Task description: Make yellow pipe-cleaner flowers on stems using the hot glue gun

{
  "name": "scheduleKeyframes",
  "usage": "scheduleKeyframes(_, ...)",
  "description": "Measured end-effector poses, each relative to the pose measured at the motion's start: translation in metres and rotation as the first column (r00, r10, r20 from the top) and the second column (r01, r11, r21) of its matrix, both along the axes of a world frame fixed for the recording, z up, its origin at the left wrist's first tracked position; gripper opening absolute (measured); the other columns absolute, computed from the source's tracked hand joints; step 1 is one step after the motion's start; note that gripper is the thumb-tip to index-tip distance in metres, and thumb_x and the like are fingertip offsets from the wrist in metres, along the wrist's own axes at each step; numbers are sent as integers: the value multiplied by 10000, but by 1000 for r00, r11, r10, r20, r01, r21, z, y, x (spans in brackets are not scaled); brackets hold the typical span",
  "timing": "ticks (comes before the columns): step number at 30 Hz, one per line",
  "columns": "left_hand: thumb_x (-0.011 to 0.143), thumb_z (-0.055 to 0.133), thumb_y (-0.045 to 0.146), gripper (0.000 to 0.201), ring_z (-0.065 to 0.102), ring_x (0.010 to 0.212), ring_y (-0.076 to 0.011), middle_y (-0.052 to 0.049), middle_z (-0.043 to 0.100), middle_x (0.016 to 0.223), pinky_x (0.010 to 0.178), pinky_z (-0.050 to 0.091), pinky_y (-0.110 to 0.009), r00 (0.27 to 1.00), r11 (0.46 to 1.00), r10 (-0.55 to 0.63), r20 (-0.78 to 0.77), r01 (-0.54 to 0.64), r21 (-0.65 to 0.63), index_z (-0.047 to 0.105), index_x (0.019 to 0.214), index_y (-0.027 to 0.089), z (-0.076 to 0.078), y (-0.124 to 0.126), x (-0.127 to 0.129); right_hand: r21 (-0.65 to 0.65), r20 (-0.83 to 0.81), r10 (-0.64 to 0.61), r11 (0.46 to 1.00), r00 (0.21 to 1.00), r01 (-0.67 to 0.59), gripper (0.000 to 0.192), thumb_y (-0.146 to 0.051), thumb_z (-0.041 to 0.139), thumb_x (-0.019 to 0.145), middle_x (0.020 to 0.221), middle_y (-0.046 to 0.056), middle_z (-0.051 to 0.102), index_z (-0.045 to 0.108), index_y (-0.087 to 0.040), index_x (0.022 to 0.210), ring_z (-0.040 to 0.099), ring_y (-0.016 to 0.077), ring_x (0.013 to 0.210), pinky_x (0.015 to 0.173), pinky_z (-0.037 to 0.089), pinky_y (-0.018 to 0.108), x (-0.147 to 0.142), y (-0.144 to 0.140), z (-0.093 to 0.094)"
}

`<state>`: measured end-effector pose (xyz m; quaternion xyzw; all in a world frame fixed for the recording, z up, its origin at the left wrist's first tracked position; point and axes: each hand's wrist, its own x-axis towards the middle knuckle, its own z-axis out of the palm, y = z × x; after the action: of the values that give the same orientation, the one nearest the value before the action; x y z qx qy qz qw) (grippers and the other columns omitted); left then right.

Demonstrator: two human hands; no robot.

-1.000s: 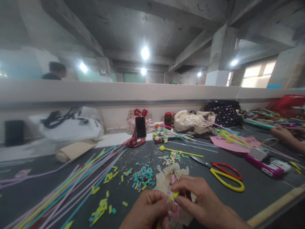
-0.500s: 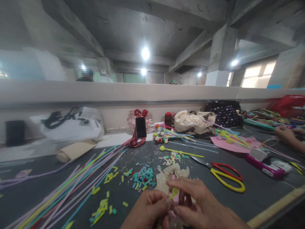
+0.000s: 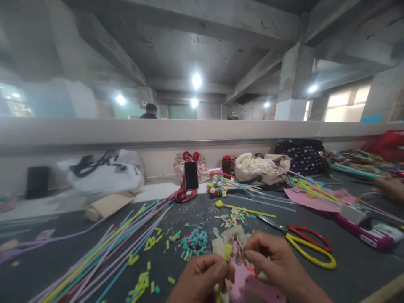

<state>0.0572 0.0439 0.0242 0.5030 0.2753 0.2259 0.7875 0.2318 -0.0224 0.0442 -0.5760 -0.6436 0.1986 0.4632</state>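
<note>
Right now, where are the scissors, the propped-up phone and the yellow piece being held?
scissors [image 3: 311,250], head view, on the yellow handle loop.
phone [image 3: 191,175], head view, middle of the dark screen.
yellow piece [image 3: 227,251], head view, tip above the left hand [image 3: 202,280].

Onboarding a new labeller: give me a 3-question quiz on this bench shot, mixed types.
1. True or false: the scissors lie on the table, in nobody's grip.
2. What does the left hand pinch? A) yellow stick piece B) phone C) scissors
3. Which way does the phone stand?

Key:
1. True.
2. A, the yellow stick piece; the right hand works the pink piece beside it.
3. Upright, propped on a red stand.
</note>
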Motion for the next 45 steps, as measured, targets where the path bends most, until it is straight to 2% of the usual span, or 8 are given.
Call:
scheduleKeyframes(4,529,694,473,392,404,392,-48,19,511,485,396,272,-176,999,998,20,43,-18,-54,639,658,107,1,3,-2,-4,27,16,1000,999,-16,132,-190,563,731,505,-52,475,545,-157,605,439,81,459,441,330,173,-1,0,-2)
scheduleKeyframes(10,589,672,419,342,416,374,-40,1,548,480,355,247,-140,993,998,11,117,-3,-63,651,708,99,5,5,-2,-4,81,68,998,994,-68,201,-224,447,818,590,-26,520,557,-160,661,492,95,514,501,371,183,-5,-1,-3)
scheduleKeyframes(19,606,671,297,242,498,372,-66,3,564,474,328,313,-115,995,960,71,73,-48,-277,600,740,108,10,9,-6,-58,100,73,996,992,-67,122,-165,487,764,572,-37,502,555,-165,663,483,102,521,500,361,185,-10,0,-7)
scheduleKeyframes(27,604,661,343,283,496,380,-63,-14,591,530,305,298,-126,993,981,64,97,-45,-189,613,743,101,12,5,-5,-87,116,144,987,983,-134,228,-282,440,818,530,-37,478,508,-175,628,475,109,498,483,358,192,-11,-1,-7)
scheduleKeyframes(33,647,605,267,199,481,419,-47,-22,587,575,361,308,-137,995,996,-70,65,74,-51,651,710,84,8,-5,-4,-171,193,154,978,969,-122,314,-392,388,844,563,-10,526,511,-192,635,518,134,531,494,388,201,4,-1,-14)
scheduleKeyframes(36,590,621,210,158,451,379,-48,-6,576,523,364,293,-158,995,993,-96,23,97,-68,655,680,86,7,-8,-4,-187,228,145,977,963,-103,320,-401,370,847,615,8,571,542,-203,665,545,153,573,520,411,210,8,-1,-16)
scheduleKeyframes(41,625,621,275,186,465,395,-56,3,582,511,364,251,-157,997,997,58,56,-55,-48,630,697,104,20,2,-16,-105,313,73,994,947,-41,275,-354,432,822,564,-2,558,539,-207,617,523,147,521,483,389,214,7,-1,-9)
scheduleKeyframes(45,655,612,305,210,465,411,-49,19,557,500,414,285,-153,981,982,182,69,-178,-59,611,739,113,26,15,-26,-118,359,103,991,928,-65,196,-266,459,815,600,-11,575,564,-210,660,527,136,543,500,373,212,11,-3,3)
